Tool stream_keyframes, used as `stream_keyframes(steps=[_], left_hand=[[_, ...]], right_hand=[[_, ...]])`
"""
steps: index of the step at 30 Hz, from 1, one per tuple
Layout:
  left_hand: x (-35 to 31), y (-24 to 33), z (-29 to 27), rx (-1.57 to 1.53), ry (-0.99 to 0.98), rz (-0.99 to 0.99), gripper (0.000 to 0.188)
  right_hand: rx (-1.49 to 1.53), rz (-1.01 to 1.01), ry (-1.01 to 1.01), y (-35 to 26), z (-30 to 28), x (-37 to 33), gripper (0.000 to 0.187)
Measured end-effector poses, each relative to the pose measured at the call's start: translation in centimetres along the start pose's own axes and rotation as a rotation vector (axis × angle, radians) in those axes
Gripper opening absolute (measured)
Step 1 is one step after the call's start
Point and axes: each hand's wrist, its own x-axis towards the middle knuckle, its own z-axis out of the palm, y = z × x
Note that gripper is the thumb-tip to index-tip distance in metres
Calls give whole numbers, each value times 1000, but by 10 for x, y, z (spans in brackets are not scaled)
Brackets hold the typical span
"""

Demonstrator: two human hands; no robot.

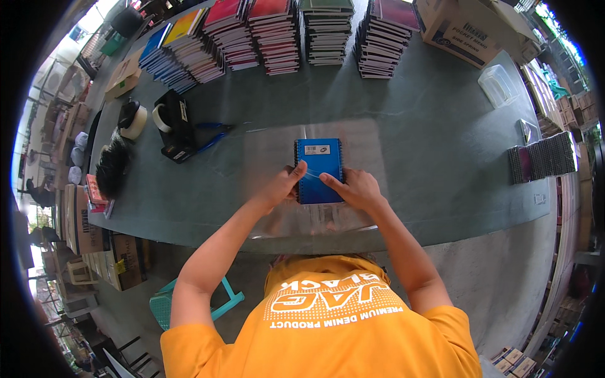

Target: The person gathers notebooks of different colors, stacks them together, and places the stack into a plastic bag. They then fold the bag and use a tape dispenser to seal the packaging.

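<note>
1. The left hand (282, 186) grips the lower left edge of a blue spiral-bound notebook (319, 167), thumb laid on the cover and the other fingers curled at the side; whether they reach underneath cannot be told.
2. The right hand (356, 189) holds the lower right corner of the same notebook, forefinger stretched flat across the cover and the rest of the hand resting just beside it on the table; both hands are closed on the book rather than spread.
3. The notebook lies flat near the middle of the grey-green table (428, 145), close to the near edge, on a clear plastic sheet (265, 151) that spreads beneath it and under both hands.
4. To the left, well apart from the hands, stand a black tape dispenser (173, 126) and a roll of tape (133, 121); blue-handled pliers (214, 135) lie between the dispenser and the sheet.
5. Along the far edge stand stacks of notebooks (277, 34) in several colours; a cardboard box (463, 28) sits at the far right corner, a clear plastic tub (498, 85) just beside it.
6. At the right edge lies a row of dark notebooks (545, 160).
</note>
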Motion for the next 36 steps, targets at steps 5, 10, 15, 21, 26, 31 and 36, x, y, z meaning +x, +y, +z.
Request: stream_keyframes(steps=[5,10,15,21,26,31,36], left_hand=[[6,-4,0,46,68,82,81],[3,-14,5,46,161,156,76],[-2,-21,10,-43,250,179,57],[-55,7,122,357,603,825,15],[10,-23,181,730,468,979,21],[29,-33,179,757,515,937,19],[23,-31,173,601,495,948,10]], right_hand=[[32,5,-11,1,-6,3,84],[40,-47,-31,0,-10,2,82],[19,-27,-121,1,-15,5,85],[432,109,-189,46,-54,-7,75],[688,17,30,70,-72,-15,56],[334,5,51,107,-71,-32,45],[807,330,-290,116,-53,-66,48]])
